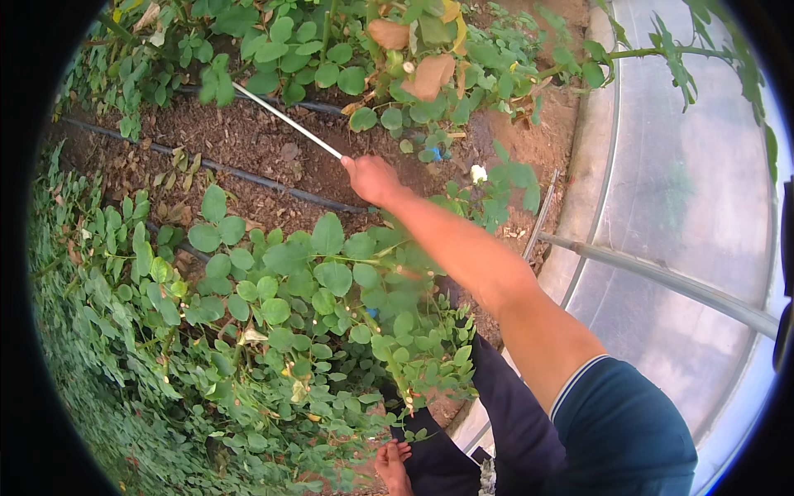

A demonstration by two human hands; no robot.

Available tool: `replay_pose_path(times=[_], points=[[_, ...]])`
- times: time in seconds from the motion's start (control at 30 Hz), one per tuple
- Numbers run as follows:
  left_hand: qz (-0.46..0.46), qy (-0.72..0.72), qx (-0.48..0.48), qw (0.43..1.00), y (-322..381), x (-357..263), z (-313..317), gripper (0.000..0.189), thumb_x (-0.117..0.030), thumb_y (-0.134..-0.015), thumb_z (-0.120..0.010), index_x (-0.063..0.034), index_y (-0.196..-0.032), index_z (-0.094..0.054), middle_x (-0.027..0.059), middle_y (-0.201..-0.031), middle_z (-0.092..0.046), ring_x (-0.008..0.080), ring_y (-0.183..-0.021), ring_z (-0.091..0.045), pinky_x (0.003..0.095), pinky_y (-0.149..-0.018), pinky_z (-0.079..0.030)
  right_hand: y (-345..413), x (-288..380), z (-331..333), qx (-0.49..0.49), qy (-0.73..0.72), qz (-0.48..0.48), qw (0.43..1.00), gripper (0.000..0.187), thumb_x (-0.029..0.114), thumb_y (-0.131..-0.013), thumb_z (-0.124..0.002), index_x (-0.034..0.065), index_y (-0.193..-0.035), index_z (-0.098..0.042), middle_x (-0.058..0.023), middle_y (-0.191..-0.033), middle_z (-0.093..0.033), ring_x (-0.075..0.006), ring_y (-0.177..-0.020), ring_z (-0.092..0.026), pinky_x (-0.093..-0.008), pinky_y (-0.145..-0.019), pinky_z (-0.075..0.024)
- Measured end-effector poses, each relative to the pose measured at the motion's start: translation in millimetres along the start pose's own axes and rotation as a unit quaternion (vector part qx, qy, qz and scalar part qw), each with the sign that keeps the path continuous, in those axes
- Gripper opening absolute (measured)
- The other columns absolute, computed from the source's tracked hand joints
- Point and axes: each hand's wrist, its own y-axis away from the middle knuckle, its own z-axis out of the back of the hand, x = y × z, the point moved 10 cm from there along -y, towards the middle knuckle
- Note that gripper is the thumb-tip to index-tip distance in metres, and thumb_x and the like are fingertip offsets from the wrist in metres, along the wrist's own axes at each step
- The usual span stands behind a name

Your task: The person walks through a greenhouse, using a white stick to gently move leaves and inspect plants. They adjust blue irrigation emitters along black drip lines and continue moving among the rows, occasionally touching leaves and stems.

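My right hand (374, 180), at the end of an outstretched bare arm, is closed around one end of a thin pale rod (288, 122). The rod points up and left over the soil, and its far end meets leaves, so its tip is hidden. Low in the picture, my left hand (392, 464) is beside my dark trousers, its fingers curled near small leaves; whether it holds anything is unclear. Leafy rose-like plants (335, 276) with cut stems fill the space below the right hand.
Black drip hoses (248, 176) run across the mulched soil (236, 133). More plants (338, 59) grow beyond them, near a white flower (478, 173). On the right, a metal pipe (657, 277) crosses in front of a plastic-film greenhouse wall (676, 204) with a low curb (586, 161).
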Motion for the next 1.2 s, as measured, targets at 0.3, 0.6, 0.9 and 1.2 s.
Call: replay_pose_path(times=[0.3, 0.6, 0.9, 1.2], points=[[-0.019, 0.05, 0.017, 0.998, -9.1, 25.2, -5.1, 0.037, -0.033, -0.098, -0.044, -0.0108, -0.122, -0.06, 0.0108, -0.09, -0.066, 0.0221, -0.08, -0.061, 0.0357, -0.071, -0.05, 1.8, -20.5, -7.8, 0.055, 0.006, -0.061, 0.997, 0.053, 0.04, -0.1, -0.04, -0.0015, -0.076, -0.062, -0.0245, -0.07, -0.062, -0.0456, -0.067, -0.06, -0.0513, -0.065, -0.049], [0.038, 0.093, 0.021, 0.995, -11.8, 46.3, -8.5, 0.04, -0.037, -0.097, -0.046, -0.009, -0.123, -0.059, 0.0071, -0.086, -0.064, 0.0166, -0.076, -0.059, 0.0305, -0.067, -0.049, 7.5, -22.2, -3.5, 0.047, 0.015, -0.064, 0.997, 0.055, 0.042, -0.1, -0.039, -0.0006, -0.075, -0.062, -0.0235, -0.072, -0.063, -0.0443, -0.069, -0.061, -0.0506, -0.066, -0.0488], [0.024, 0.108, -0.002, 0.994, -15.4, 53.8, -4.7, 0.039, -0.039, -0.097, -0.046, -0.0066, -0.115, -0.06, 0.008, -0.088, -0.065, 0.0202, -0.08, -0.059, 0.0343, -0.073, -0.049, -0.9, -18.8, -2.7, 0.058, 0.016, -0.048, 0.997, 0.049, 0.041, -0.1, -0.039, 0.0012, -0.078, -0.058, -0.0228, -0.067, -0.06, -0.043, -0.068, -0.06, -0.0507, -0.061, -0.0477], [0.045, 0.204, 0.006, 0.978, -26.7, 56.9, -7.0, 0.028, -0.025, -0.097, -0.049, -0.0003, -0.103, -0.061, 0.0123, -0.085, -0.067, 0.0206, -0.073, -0.064, 0.0307, -0.067, -0.052, 14.0, -32.4, 4.3, 0.062, 0.049, -0.054, 0.995, 0.048, 0.04, -0.099, -0.043, 0.001, -0.082, -0.065, -0.0202, -0.07, -0.063, -0.0416, -0.069, -0.062, -0.0504, -0.065, -0.0495]])
